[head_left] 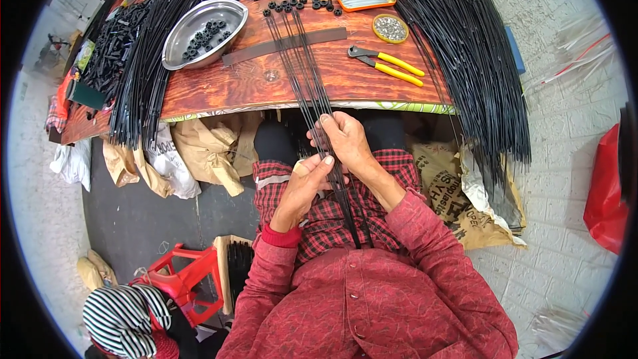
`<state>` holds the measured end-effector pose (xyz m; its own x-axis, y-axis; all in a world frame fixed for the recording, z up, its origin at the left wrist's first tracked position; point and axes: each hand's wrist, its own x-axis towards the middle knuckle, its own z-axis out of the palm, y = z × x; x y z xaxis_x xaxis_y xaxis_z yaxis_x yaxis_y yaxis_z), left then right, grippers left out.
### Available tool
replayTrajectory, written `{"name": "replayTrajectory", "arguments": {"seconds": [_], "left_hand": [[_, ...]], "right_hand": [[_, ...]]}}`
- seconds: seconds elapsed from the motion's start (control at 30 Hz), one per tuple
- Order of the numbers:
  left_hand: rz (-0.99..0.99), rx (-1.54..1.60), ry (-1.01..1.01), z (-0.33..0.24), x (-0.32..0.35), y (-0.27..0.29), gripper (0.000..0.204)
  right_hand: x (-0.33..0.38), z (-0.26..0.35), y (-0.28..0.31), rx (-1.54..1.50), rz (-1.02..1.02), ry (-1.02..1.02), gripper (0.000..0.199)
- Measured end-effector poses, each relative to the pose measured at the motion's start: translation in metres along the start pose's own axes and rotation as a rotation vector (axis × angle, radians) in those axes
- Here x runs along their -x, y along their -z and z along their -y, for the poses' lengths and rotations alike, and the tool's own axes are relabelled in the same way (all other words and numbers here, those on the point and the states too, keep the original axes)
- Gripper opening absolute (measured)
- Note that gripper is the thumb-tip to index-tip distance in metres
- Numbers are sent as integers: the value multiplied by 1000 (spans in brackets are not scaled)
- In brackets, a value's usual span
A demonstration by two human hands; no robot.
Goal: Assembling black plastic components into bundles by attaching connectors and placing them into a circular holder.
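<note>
A bundle of long thin black rods slants from my lap over the front edge of the table, its far ends spread among small black fittings. My right hand is closed round the bundle just in front of the edge. Nearer my body, my left hand also grips it, thumb laid along the rods and a tan wrap on one finger. Under the rods, a flat dark strip lies across the wooden table. To its right are end-cutting pliers with yellow handles.
At the left stands an oval metal bowl with black fittings. An orange tray of thin pale pins and a round dish of small metal bits sit at the back right. Large rod heaps overhang the table. A person in a striped hat is lower left.
</note>
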<state>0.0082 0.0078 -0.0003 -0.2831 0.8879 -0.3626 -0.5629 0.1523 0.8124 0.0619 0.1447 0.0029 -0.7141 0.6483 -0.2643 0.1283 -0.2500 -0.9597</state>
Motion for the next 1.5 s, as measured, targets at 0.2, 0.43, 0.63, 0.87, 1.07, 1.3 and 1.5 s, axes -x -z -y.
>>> {"name": "replayTrajectory", "arguments": {"seconds": [0.2,0.43,0.63,0.87,1.07,1.3,1.5], "left_hand": [[-4,4,6,4,-1,2,32],[-21,13,13,2,0,0,30],[-38,-7,11,4,-1,4,28],[-45,3,21,5,-3,4,27],[-28,23,25,3,-2,3,28],[-14,-16,30,5,-1,3,32],[44,-26,3,4,-1,0,35]], "right_hand": [[0,2,1,-7,18,-24,32],[3,6,2,-37,18,-31,32],[-1,-4,4,-35,3,-32,31],[-5,-11,6,-2,-11,3,30],[-1,-2,6,10,-13,-18,30],[-1,0,12,44,25,-14,28],[0,4,11,10,57,-55,26]]}}
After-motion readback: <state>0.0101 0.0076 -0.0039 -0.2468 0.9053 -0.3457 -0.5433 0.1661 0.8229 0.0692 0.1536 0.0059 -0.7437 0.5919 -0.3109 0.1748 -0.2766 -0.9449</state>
